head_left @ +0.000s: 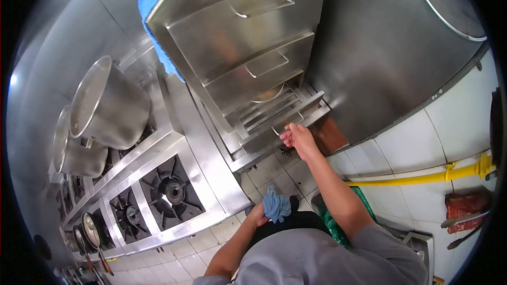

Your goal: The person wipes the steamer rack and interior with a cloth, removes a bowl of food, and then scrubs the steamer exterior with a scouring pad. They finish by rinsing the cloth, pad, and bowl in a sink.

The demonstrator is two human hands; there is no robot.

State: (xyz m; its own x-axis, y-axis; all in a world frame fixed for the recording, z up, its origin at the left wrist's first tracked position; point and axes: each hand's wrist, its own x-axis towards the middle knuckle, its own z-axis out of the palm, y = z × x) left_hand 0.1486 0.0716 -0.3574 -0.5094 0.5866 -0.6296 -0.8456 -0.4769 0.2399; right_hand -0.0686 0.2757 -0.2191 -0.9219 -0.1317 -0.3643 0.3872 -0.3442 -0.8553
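Two hands forward of torso. Right hand, twelve o'clock, fingers half-curled beside handle of pulled-out low drawer, probably to control slide; contact unclear. Left hand, eleven o'clock, holds blue cloth bunched, likely for compactness. Burner at ten.

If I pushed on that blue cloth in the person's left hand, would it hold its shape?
Probably not: the blue cloth is bunched in loose folds, so it should be floppy and crumple further. It looks light, gathered in just the left hand. Its surface appears matte, so I'd guess it isn't very slippery.
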